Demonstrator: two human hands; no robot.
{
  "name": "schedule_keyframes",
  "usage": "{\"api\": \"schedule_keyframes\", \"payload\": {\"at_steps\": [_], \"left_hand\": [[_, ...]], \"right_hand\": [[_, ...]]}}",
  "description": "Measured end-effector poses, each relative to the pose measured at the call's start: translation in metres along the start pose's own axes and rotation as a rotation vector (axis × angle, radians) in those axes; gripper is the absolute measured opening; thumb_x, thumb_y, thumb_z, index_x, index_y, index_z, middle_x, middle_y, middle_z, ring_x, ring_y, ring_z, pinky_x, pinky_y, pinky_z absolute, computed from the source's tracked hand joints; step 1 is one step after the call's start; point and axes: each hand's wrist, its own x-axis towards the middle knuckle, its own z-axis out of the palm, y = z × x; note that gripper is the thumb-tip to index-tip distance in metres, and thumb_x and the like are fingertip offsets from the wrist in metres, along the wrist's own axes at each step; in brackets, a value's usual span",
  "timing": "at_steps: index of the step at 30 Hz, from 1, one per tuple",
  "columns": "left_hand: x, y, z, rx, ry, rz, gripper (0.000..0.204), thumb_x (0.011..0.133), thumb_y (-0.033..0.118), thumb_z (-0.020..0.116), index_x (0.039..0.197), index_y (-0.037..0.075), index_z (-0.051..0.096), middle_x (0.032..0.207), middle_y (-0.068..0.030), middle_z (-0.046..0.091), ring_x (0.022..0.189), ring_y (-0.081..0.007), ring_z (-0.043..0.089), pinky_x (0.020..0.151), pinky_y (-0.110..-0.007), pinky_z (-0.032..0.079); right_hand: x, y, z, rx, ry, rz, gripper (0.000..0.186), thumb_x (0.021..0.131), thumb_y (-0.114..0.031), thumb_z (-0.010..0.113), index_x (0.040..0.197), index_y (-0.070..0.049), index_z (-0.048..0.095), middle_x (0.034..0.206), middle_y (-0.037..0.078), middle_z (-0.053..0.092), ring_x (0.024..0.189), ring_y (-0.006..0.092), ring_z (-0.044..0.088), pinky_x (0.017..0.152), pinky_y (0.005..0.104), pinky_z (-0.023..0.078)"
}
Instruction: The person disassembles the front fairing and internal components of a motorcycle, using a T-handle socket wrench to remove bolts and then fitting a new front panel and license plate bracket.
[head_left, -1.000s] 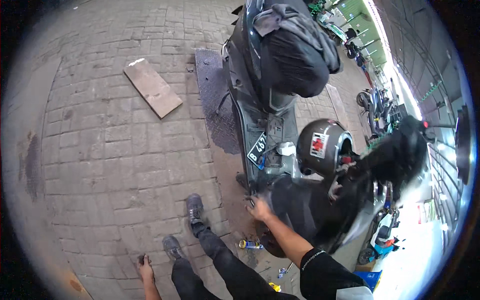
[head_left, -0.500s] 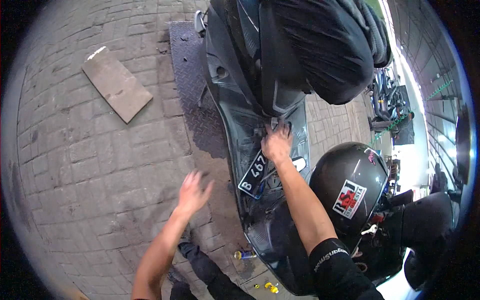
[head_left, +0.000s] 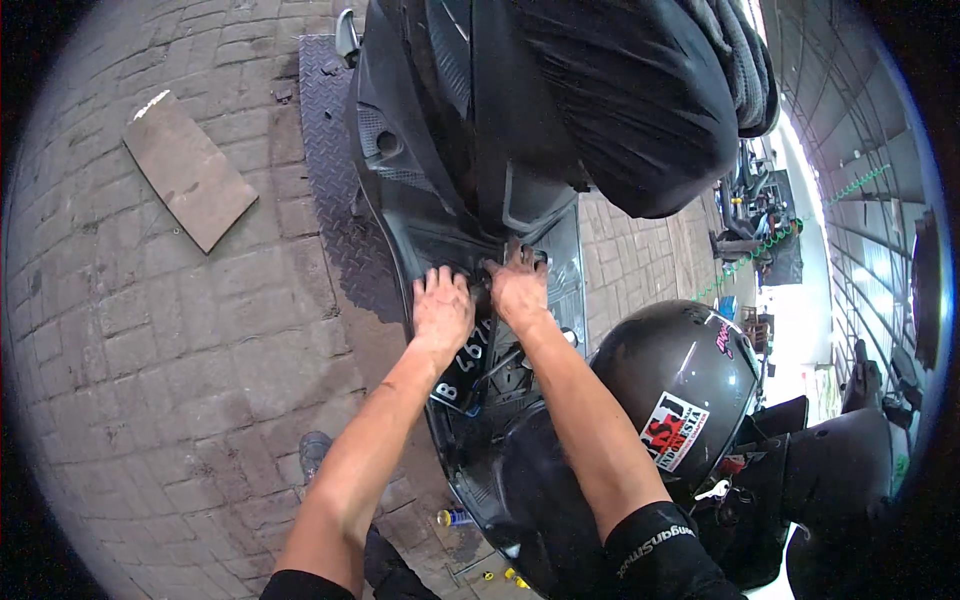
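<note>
A dark grey scooter (head_left: 430, 180) fills the middle of the head view, its black seat (head_left: 620, 100) at the top. My left hand (head_left: 442, 305) lies flat on the scooter's rear body panel, just above the black licence plate (head_left: 465, 370). My right hand (head_left: 518, 285) rests beside it on the same panel, fingers curled at a small dark part between the hands. What the fingers hold is hidden. A glossy dark helmet (head_left: 680, 385) with a sticker sits right of my right forearm.
Brick paving (head_left: 180, 350) spreads to the left, with a flat brown board (head_left: 188, 182) and a ridged metal ramp plate (head_left: 330, 170) by the scooter. A small spray can (head_left: 452, 517) and yellow bits lie near my shoe (head_left: 315, 455). More scooters stand far right.
My left hand has moved from the air at the left onto the rear panel beside my right hand. The view has closed in on the scooter's rear.
</note>
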Motion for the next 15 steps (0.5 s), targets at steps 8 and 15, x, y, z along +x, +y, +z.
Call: {"api": "schedule_keyframes", "payload": {"at_steps": [8, 15], "left_hand": [[-0.072, -0.006, -0.05, -0.723, -0.048, -0.047, 0.037, 0.083, 0.018, 0.053, 0.108, -0.003, 0.036, 0.079, -0.0293, 0.059, 0.08, -0.0444, 0.058, 0.071, -0.049, 0.046], [-0.144, -0.003, -0.152, -0.634, 0.462, 0.31, 0.044, 0.08, 0.008, 0.058, 0.123, 0.004, 0.047, 0.083, -0.0218, 0.062, 0.075, -0.0367, 0.062, 0.069, -0.04, 0.05]], "right_hand": [[-0.075, -0.013, -0.067, 0.314, 0.366, -0.322, 0.029, 0.066, -0.016, 0.072, 0.094, -0.014, 0.065, 0.129, 0.021, 0.038, 0.118, 0.0385, 0.038, 0.096, 0.0446, 0.035], [-0.162, -0.068, -0.149, 0.431, 0.692, -0.33, 0.023, 0.07, -0.013, 0.067, 0.092, -0.016, 0.068, 0.13, 0.017, 0.037, 0.122, 0.0357, 0.032, 0.102, 0.042, 0.03]]}}
